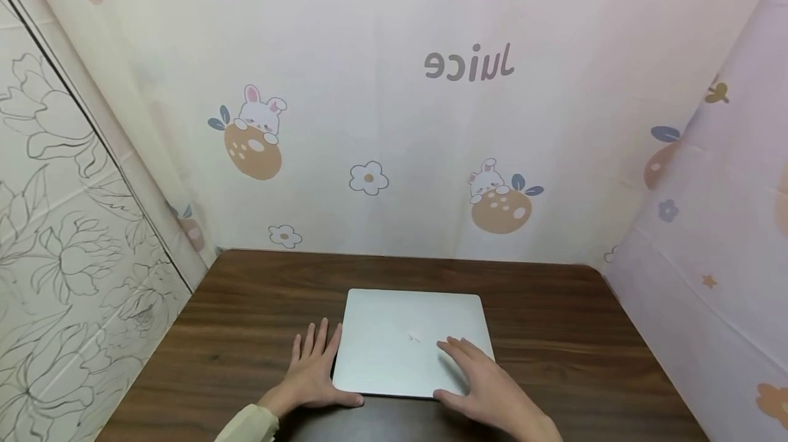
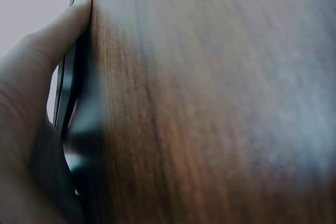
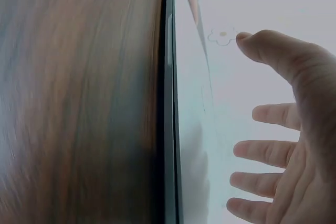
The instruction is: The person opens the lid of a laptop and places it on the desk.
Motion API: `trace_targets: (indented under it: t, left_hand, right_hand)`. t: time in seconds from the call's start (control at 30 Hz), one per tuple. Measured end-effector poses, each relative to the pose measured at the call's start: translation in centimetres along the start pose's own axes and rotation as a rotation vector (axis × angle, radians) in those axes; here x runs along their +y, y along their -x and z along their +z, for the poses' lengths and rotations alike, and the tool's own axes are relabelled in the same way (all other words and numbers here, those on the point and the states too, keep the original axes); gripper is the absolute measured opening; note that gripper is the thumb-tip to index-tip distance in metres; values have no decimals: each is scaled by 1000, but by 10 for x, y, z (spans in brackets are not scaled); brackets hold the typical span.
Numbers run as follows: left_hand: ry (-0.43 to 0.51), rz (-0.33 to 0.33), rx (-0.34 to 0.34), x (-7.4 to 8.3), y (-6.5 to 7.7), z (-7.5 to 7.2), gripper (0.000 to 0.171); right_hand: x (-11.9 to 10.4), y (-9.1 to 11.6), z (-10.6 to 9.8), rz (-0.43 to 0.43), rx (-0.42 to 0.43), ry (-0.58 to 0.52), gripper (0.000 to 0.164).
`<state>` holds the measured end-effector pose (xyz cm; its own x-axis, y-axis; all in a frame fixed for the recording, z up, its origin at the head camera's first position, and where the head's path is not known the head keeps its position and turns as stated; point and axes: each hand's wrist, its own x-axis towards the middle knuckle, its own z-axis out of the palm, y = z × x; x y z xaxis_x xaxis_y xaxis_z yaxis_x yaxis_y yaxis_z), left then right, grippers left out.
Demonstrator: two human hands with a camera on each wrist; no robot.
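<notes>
A closed silver laptop (image 1: pixel 384 349) lies flat on the dark wooden table, a small logo near the middle of its lid. At its front left corner is my left hand (image 1: pixel 312 375), fingers spread and straight along the left side. Its thumb (image 2: pixel 65 27) rests against the laptop's front edge in the left wrist view. My right hand (image 1: pixel 488 384) is over the front right part of the lid, holding nothing. In the right wrist view its fingers and thumb are spread apart above the lid, and a shadow falls on the lid below.
The brown wood-grain table (image 1: pixel 566 353) reaches back to a pale curtain (image 1: pixel 382 113) printed with rabbits, fruit and flowers. A flower-patterned panel (image 1: pixel 80 243) stands along the left side, and more printed cloth (image 1: pixel 720 243) hangs on the right.
</notes>
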<state>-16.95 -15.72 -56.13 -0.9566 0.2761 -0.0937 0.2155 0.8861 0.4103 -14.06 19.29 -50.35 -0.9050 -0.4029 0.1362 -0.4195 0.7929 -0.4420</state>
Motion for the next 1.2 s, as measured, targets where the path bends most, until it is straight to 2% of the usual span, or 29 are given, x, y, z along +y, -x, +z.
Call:
trace_targets:
  t: [0.17, 0.53, 0.73, 0.87, 1.03, 1.2]
  left_hand:
    - [-13, -3, -7, 0, 0, -1, 146]
    - [50, 34, 23, -2, 1, -1, 144]
    - [20, 16, 11, -2, 0, -1, 145]
    - [31, 21, 23, -2, 2, 0, 146]
    - [63, 43, 49, -5, 2, 4, 146]
    - [53, 21, 36, -6, -2, 7, 147]
  right_hand:
    - [-7, 2, 9, -8, 12, -23, 69]
    - [-14, -7, 28, -126, 66, 21, 56]
    - [-16, -12, 35, -143, 12, 17, 55]
    - [-16, -13, 38, -138, -24, 11, 55]
    - [-14, -14, 41, -198, 10, 65, 53]
    - [-12, -16, 43, -237, 48, 127, 51]
